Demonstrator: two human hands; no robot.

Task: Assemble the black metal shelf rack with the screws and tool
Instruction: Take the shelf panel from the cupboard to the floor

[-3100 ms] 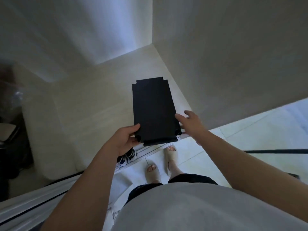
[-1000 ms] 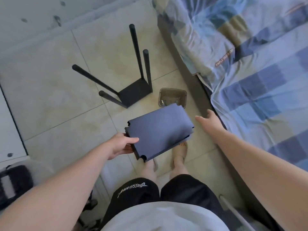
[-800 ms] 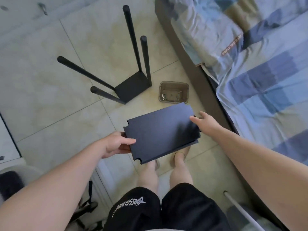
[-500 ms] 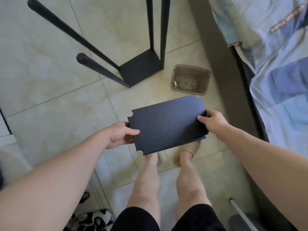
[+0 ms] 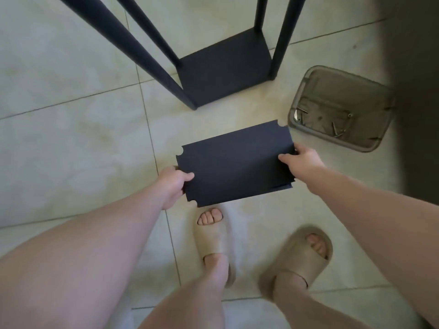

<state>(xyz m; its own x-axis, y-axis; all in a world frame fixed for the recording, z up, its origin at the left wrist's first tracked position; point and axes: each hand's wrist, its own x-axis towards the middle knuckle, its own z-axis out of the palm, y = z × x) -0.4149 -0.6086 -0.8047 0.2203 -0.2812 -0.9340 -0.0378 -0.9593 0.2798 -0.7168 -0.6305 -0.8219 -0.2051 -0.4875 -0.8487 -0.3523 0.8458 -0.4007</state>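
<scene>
Black metal shelf panel (image 5: pixel 235 162), notched at each corner, held nearly level in the air above the tiled floor (image 5: pixel 71 143). We grip it at both short ends. Our left hand (image 5: pixel 172 186) pinches the left edge, thumb on top and fingers underneath, and our right hand (image 5: pixel 303 160) clasps the right edge in the same way. Beyond the panel stands the partly built rack (image 5: pixel 225 72), a base shelf carrying four upright posts. Just right of it, a translucent brown tray (image 5: pixel 308 91) rests on the floor and holds loose screws (image 5: pixel 337 131). Beneath the panel we see our feet in beige slippers (image 5: pixel 211 238).
</scene>
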